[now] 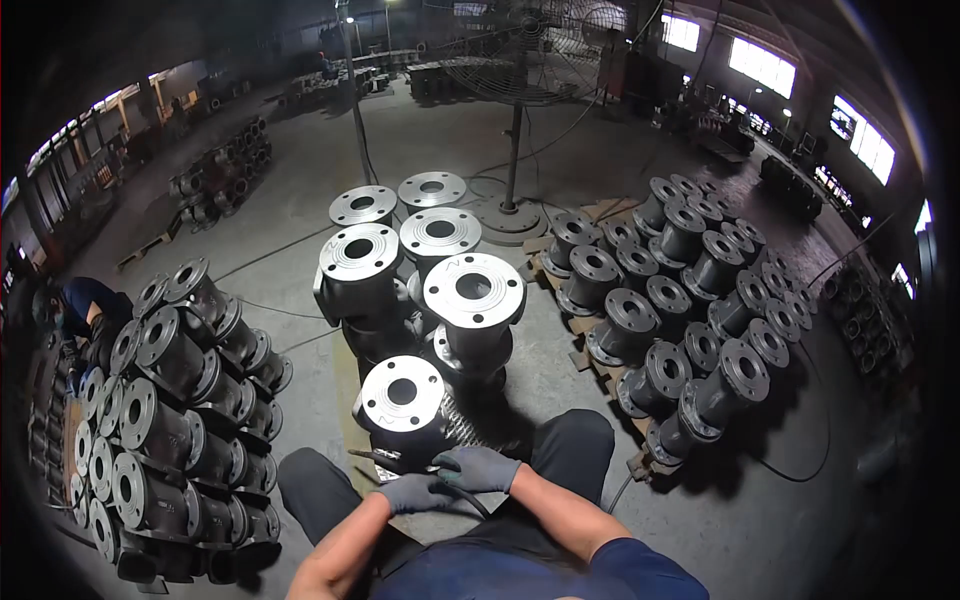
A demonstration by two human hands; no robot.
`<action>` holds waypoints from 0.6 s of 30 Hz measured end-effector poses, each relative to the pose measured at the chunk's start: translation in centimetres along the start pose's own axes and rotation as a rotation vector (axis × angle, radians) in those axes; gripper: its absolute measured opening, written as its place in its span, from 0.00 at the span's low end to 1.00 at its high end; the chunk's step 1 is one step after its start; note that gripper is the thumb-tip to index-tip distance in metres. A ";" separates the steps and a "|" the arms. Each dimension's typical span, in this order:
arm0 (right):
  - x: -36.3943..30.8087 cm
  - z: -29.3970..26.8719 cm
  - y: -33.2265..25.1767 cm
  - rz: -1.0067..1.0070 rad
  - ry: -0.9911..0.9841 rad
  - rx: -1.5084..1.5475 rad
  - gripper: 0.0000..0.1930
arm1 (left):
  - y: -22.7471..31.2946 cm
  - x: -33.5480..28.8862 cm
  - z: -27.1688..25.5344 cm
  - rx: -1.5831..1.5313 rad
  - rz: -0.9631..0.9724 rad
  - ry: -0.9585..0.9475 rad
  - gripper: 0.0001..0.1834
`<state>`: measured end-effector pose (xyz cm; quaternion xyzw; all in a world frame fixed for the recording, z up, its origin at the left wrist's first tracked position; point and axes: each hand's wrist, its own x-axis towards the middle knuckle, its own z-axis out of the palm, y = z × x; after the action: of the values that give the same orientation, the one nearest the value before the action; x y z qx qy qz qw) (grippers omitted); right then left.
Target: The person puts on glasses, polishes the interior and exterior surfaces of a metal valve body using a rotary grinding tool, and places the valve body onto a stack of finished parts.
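Both my hands, in grey gloves, are close together at my lap. My left hand (415, 493) is closed, and my right hand (478, 470) curls just above and to its right. Between them is a slim dark rod-shaped tool (375, 455); its thin end points left, and a dark hose runs from my hands toward my lap. Its exact kind is partly hidden by the gloves. Directly ahead of my hands stands a flanged metal valve body (403, 394), its bright round face upward. Behind it, several more flanged bodies (474, 290) stand upright with shiny machined faces.
Stacked dark flanged bodies (160, 420) rise at the left, with another person (90, 305) bent behind them. At the right, many stand on a wooden pallet (610, 385). A large floor fan (515, 150) stands ahead. Cables (825, 440) lie across the floor.
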<state>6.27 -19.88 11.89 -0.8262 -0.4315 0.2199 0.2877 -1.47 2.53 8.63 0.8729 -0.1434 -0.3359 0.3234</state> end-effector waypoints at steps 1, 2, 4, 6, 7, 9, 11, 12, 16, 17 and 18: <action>-0.1 0.4 -0.4 -0.030 0.029 -0.002 0.24 | -0.6 -1.1 -0.8 0.023 -0.024 0.058 0.33; -0.4 0.8 -0.6 -0.036 0.030 -0.002 0.24 | -1.2 -2.0 -1.8 0.045 -0.049 0.113 0.33; -0.9 0.3 -2.0 -0.050 0.028 0.012 0.24 | -0.6 -4.6 -4.2 -0.129 -0.119 0.162 0.32; -1.3 1.1 -1.0 -0.026 0.016 0.141 0.23 | 0.8 -7.4 -5.9 -0.254 -0.221 0.299 0.31; -1.5 1.0 -0.4 0.005 -0.011 0.100 0.23 | 0.4 -7.9 -6.5 -0.166 -0.211 0.389 0.31; -1.3 -0.8 -1.5 0.099 -0.114 0.076 0.23 | -3.5 -8.3 -6.8 -0.230 -0.244 0.531 0.30; -0.7 0.0 -0.3 0.080 -0.045 0.068 0.23 | -5.5 -7.0 -7.7 -0.554 -0.190 0.728 0.26; 0.2 -0.6 -0.6 0.077 -0.051 0.069 0.23 | -7.2 -6.4 -8.0 -0.649 -0.168 0.875 0.25; 3.3 0.0 -1.2 -0.001 -0.049 0.045 0.23 | -15.1 -4.0 -10.1 -0.465 -0.399 1.333 0.30; 2.5 0.3 0.3 0.049 -0.037 0.004 0.23 | -10.8 -0.9 -10.7 -0.595 -0.489 1.343 0.34; 2.8 1.0 -1.1 -0.006 -0.043 -0.021 0.23 | -14.0 -1.4 -10.0 -0.490 -0.633 1.392 0.38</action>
<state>6.49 -16.79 11.52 -0.8230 -0.4422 0.2324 0.2703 4.78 18.39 5.73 0.7856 0.4233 0.1876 0.4104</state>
